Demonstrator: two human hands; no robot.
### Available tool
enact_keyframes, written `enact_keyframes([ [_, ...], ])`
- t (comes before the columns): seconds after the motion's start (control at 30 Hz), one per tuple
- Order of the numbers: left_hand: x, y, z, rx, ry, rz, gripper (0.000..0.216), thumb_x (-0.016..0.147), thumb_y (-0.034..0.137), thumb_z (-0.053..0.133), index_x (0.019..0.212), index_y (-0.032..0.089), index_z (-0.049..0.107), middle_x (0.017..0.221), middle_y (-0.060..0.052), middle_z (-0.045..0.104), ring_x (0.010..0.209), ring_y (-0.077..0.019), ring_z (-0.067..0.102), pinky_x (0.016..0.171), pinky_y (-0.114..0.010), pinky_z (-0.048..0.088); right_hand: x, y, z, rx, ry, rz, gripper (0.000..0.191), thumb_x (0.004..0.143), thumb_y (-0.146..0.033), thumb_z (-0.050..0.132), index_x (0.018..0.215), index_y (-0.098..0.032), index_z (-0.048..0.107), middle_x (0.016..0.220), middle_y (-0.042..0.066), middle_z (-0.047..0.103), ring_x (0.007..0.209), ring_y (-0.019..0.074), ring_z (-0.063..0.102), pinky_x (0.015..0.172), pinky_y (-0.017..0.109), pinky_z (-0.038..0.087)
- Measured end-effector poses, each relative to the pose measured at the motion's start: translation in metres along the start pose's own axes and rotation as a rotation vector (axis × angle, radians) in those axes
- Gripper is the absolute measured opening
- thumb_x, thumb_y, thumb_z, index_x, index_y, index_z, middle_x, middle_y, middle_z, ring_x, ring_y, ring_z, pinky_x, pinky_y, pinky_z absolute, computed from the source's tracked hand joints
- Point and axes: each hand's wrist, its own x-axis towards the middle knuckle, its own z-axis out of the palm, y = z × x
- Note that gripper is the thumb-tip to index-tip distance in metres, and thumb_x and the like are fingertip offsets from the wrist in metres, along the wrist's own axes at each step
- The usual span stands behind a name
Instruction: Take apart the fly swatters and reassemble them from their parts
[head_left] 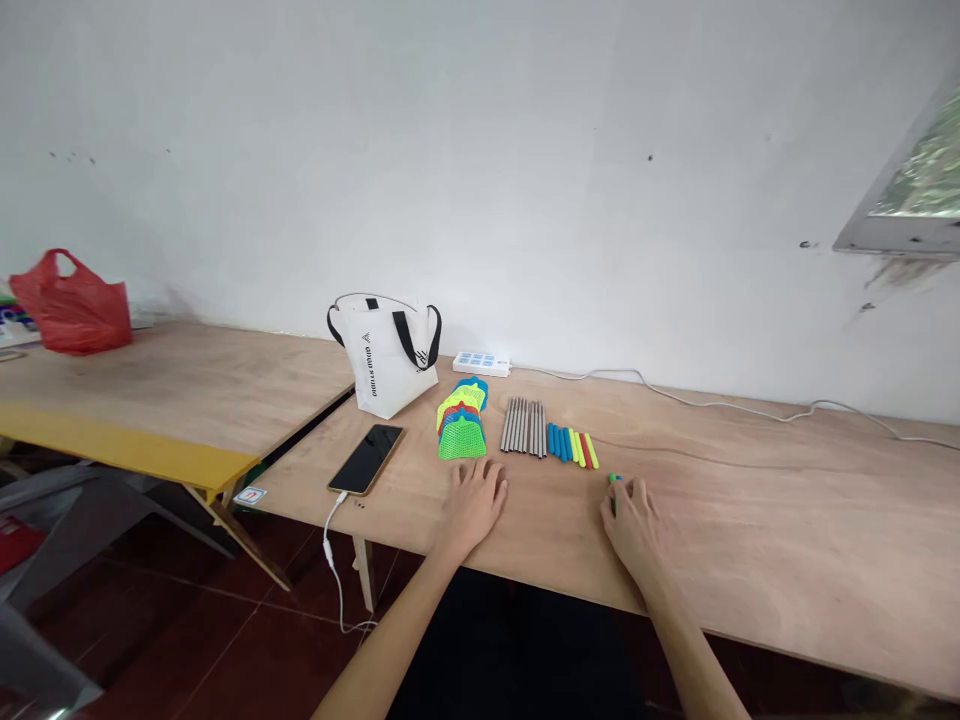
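Plywood table [750,520] against a plain white wall, pretty bare-bones setup. Nearest the camera, the left hand [474,505] lies flat on the wood, fingers loosely spread, palm down, gripping nothing; its fingertips stop just short of the mesh stack at 12 o'clock from it. The right hand [636,522] sits well apart at 3 o'clock from the left, curled over a small green piece [614,480] that pokes out past the fingertips. It's touching it for sure, but I can't tell if it's actually pinched or just covered.

Further out, things are laid in a tidy row, looks sorted by kind: a stack of coloured mesh heads [461,420], a bundle of grey rods [524,428], then coloured handles [571,445] side by side, blue, yellow, red, green. A phone [367,459] on a charging cable lies at 10 o'clock from the left hand. Behind that, a white tote bag [386,362] and a power strip [481,364] by the wall. A red plastic bag [71,305] sits far left.
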Motion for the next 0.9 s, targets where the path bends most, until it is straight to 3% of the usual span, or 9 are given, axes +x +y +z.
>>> enact_keyframes([
  [0.33,0.0,0.0,-0.002,-0.071,0.0,-0.026,0.031,0.103,0.033,0.038,0.125,0.024,0.057,0.139,-0.011,0.055,0.129,-0.0296,0.051,0.109,-0.051,0.038,-0.004,0.006,0.012,0.141,0.024,0.011,0.02,0.088,-0.018,0.046,0.103,-0.021,0.06,0.104,0.01,0.057,0.089,0.0228,0.057,0.073,0.035,0.045],
  [0.5,0.021,-0.023,-0.007,0.004,0.105,-0.271,0.045,0.1,0.04,0.046,0.137,0.015,0.051,0.145,-0.022,0.046,0.127,-0.038,0.051,0.105,-0.052,0.041,-0.005,0.003,0.01,0.11,0.024,-0.006,0.023,0.089,-0.018,0.046,0.107,-0.021,0.059,0.107,0.011,0.059,0.095,0.0248,0.057,0.075,0.035,0.044],
  [0.67,0.057,-0.047,-0.008,0.125,-0.009,-0.33,0.059,0.099,0.052,0.045,0.144,0.013,0.047,0.156,-0.025,0.033,0.13,-0.0449,0.048,0.104,-0.057,0.039,-0.005,0.003,0.007,0.108,0.025,-0.012,0.024,0.09,-0.019,0.047,0.109,-0.021,0.06,0.108,0.012,0.059,0.097,0.0259,0.057,0.077,0.037,0.044],
  [0.9,0.096,-0.046,0.01,0.153,-0.127,-0.481,0.09,0.091,0.072,0.044,0.154,0.008,0.034,0.159,-0.032,0.027,0.138,-0.0502,0.037,0.104,-0.063,0.036,-0.004,0.001,0.005,0.082,0.045,-0.005,0.023,0.091,-0.02,0.046,0.109,-0.022,0.061,0.108,0.011,0.06,0.094,0.0248,0.058,0.075,0.036,0.043],
])
